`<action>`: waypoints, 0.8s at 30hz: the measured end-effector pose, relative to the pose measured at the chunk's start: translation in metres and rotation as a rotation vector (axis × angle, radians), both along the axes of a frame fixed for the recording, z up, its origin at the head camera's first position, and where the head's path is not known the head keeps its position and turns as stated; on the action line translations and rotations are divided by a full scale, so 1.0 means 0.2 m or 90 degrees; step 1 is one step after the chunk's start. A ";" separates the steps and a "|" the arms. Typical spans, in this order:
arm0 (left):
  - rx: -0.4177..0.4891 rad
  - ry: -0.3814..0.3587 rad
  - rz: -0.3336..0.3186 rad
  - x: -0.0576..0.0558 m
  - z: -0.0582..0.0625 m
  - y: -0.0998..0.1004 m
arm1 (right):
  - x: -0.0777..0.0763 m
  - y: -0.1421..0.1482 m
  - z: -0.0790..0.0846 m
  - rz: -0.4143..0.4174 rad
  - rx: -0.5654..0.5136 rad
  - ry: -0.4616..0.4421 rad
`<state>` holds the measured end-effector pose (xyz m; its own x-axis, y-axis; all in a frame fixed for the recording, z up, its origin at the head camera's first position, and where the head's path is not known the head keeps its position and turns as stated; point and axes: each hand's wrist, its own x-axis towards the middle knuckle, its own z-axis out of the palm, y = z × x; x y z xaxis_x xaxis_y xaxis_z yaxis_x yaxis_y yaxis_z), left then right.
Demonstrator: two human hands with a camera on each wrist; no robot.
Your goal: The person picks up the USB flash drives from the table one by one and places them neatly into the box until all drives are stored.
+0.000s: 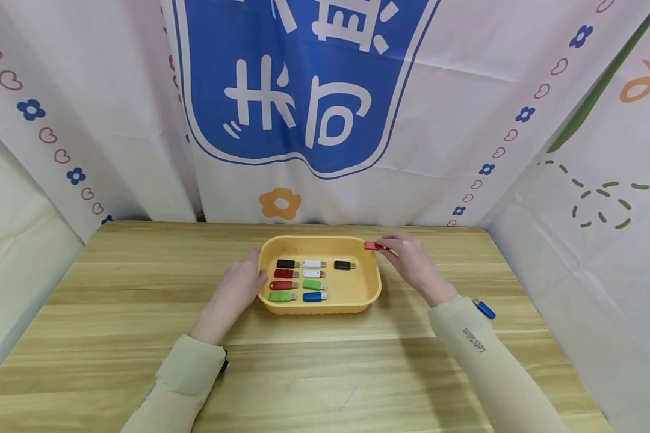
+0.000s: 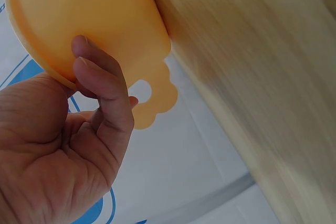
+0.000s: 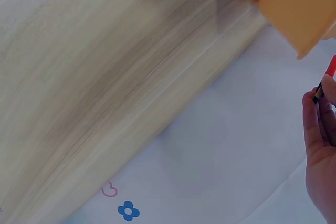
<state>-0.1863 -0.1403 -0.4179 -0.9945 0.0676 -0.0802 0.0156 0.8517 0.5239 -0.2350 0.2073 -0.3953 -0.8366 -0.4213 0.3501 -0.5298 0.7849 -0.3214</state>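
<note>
A yellow plastic tray (image 1: 352, 308) stands on the table, with my left hand (image 1: 237, 287) gripping its left rim; in the left wrist view the thumb is at the rim and the fingers lie along the outer wall. My right hand (image 1: 411, 261) pinches a red USB stick (image 1: 372, 246) by its connector end, over the tray's far right corner. Two columns of USB sticks lie inside: black (image 1: 287, 264), red (image 1: 284, 285), green (image 1: 281, 296), white (image 1: 313, 264) and blue (image 1: 314, 296) ones. Right of them lies a single black USB stick (image 1: 343, 265).
On the table (image 1: 325, 373), beside my right sleeve (image 1: 476, 337), lies another blue USB stick (image 1: 484, 309). A printed white cloth (image 1: 444, 120) hangs behind the table's far edge, and white cloth (image 1: 585, 288) also rises along the right side.
</note>
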 end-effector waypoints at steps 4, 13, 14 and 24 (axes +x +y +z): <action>-0.003 0.002 0.001 0.00 0.00 0.00 | 0.00 -0.03 -0.01 0.017 0.018 0.009; -0.008 0.004 0.002 0.00 0.01 0.00 | 0.00 -0.08 -0.03 0.040 0.019 0.013; -0.009 0.005 0.002 0.00 0.01 0.00 | 0.00 -0.08 -0.03 0.039 0.021 0.010; -0.002 0.004 0.001 0.00 0.01 0.00 | 0.03 -0.13 -0.05 0.031 0.037 -0.013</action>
<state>-0.1857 -0.1401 -0.4156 -0.9951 0.0660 -0.0743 0.0178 0.8536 0.5206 -0.2297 0.1805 -0.4050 -0.8213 -0.4808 0.3071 -0.5616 0.7759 -0.2873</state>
